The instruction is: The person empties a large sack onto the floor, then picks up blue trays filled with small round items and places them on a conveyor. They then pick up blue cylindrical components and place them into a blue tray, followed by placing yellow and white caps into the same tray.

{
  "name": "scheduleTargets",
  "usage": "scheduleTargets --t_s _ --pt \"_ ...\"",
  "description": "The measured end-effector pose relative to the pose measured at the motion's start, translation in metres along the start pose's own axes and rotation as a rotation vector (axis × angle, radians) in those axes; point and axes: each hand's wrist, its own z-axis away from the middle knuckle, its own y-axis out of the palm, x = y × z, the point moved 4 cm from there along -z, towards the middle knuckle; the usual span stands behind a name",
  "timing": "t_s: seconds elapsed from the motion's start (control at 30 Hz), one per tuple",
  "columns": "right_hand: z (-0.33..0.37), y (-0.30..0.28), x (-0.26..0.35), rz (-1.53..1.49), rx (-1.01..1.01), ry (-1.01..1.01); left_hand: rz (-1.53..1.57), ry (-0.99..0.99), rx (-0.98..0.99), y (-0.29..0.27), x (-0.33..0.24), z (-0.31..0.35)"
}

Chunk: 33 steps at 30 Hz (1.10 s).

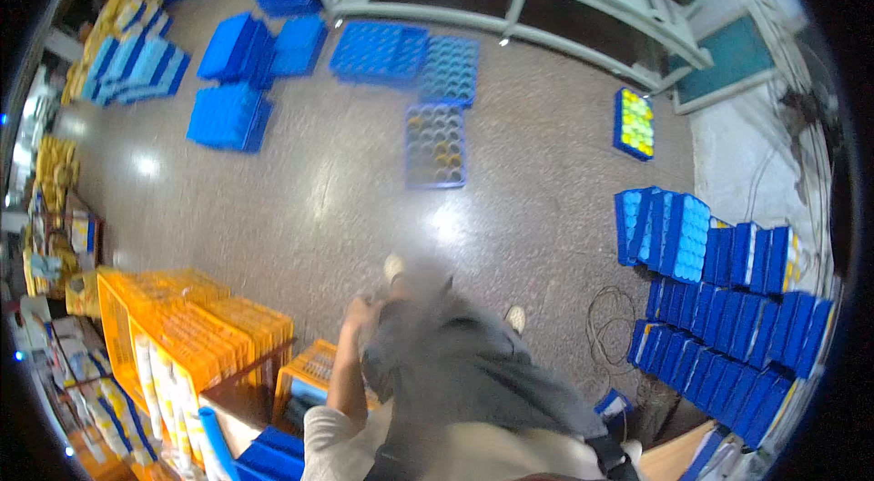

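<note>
My left hand (362, 310) is low in the middle of the head view, at the end of a bare forearm below a light sleeve. It is close against dark grey cloth (455, 344) on my body, and motion smears its fingers. Whether anything is in it, I cannot make out. My right hand does not show. Two pale shoes (515, 318) stick out beyond the grey cloth. Ahead on the floor lies a blue tray with round pockets (421, 173), some of them holding yellowish pieces.
Yellow-orange plastic crates (196, 335) stand at the near left. Stacked blue trays (719, 317) line the right wall, with a loose cable (608, 331) beside them. Further blue trays (378, 53) sit before a pale metal-framed bench (514, 12). A tray of yellow-green pieces (635, 123) is far right.
</note>
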Motion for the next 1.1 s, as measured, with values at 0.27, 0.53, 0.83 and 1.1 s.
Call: scheduleTargets --t_s 0.27,0.53,0.83,1.1 --pt "0.213 0.386 0.267 0.416 0.287 -0.592 0.024 0.230 0.041 -0.216 0.041 -0.151" --pt "0.436 0.742 0.498 0.505 0.414 -1.030 0.515 -0.144 -0.168 -0.363 0.163 -0.349" --pt "0.547 1.270 0.577 1.688 0.177 -1.548 1.012 -0.911 -0.191 -0.458 0.327 -0.380" --pt "0.822 1.728 0.496 1.260 0.889 -1.597 1.334 -0.875 -0.231 -0.520 0.360 -0.593"
